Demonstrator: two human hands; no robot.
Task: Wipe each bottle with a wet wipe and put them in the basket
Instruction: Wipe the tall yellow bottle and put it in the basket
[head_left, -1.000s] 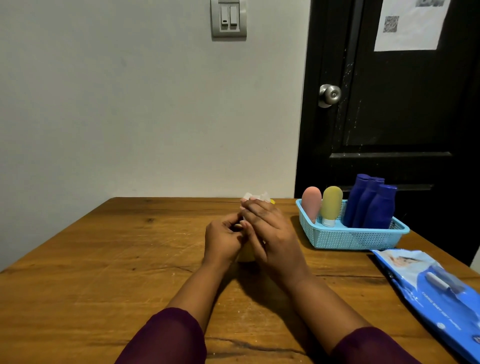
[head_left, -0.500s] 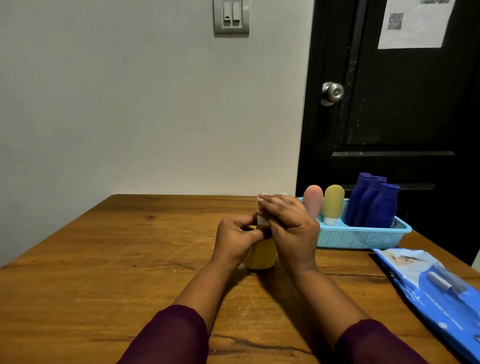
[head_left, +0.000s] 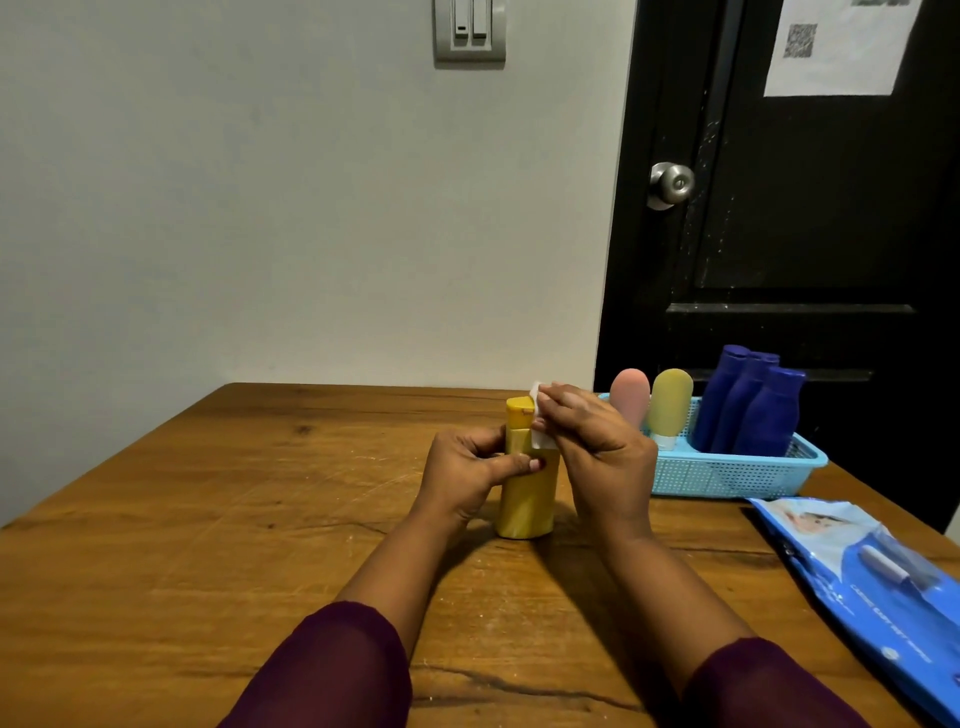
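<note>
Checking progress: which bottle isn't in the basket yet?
The yellow plastic bottle gripped by the left hand on the wooden table; the other five stand in the light-blue plastic basket.

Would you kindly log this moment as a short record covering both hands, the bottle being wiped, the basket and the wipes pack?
left hand: grips the yellow bottle, upright on the table
right hand: holds a wet wipe against the bottle's cap and neck
basket: light blue, holds pink bottle, olive bottle, three blue bottles
wipes pack: lies on the table, right of the person's arm
</note>
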